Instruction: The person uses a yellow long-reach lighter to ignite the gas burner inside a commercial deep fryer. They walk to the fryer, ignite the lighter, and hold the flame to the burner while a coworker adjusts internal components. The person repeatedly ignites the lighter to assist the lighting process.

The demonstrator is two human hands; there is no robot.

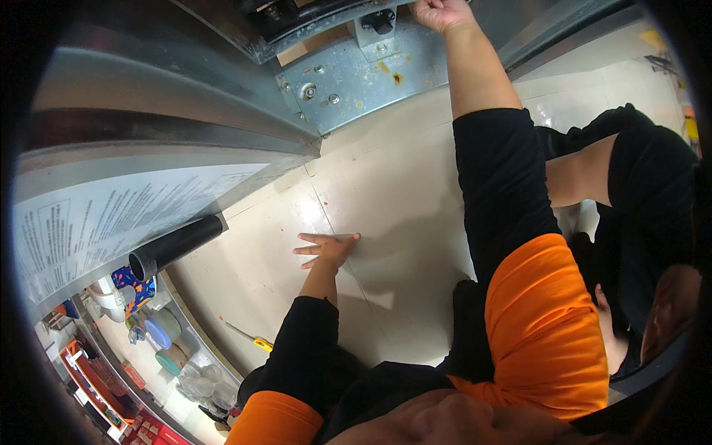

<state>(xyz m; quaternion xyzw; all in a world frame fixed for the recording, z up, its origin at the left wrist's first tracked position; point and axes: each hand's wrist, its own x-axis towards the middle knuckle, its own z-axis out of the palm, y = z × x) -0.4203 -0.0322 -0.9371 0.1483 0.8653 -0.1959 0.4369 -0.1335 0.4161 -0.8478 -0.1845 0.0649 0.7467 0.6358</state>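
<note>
My left hand is open, its fingers spread over the pale tiled floor; it seems to rest there and holds nothing. Stretched up to the top of the view, my right hand has its fingers curled in at the edge of a metal appliance. What those fingers grip is hidden. Just left of that hand a black knob sits on a small metal bracket. The bluish metal panel around it carries several bolts and rusty spots. A screwdriver with a yellow handle lies on the floor by my left elbow.
Another person in dark clothes is close on my right. Along the left runs a metal cabinet side with a printed sheet and a black tube. Shelves with tubs and clear containers stand at the lower left.
</note>
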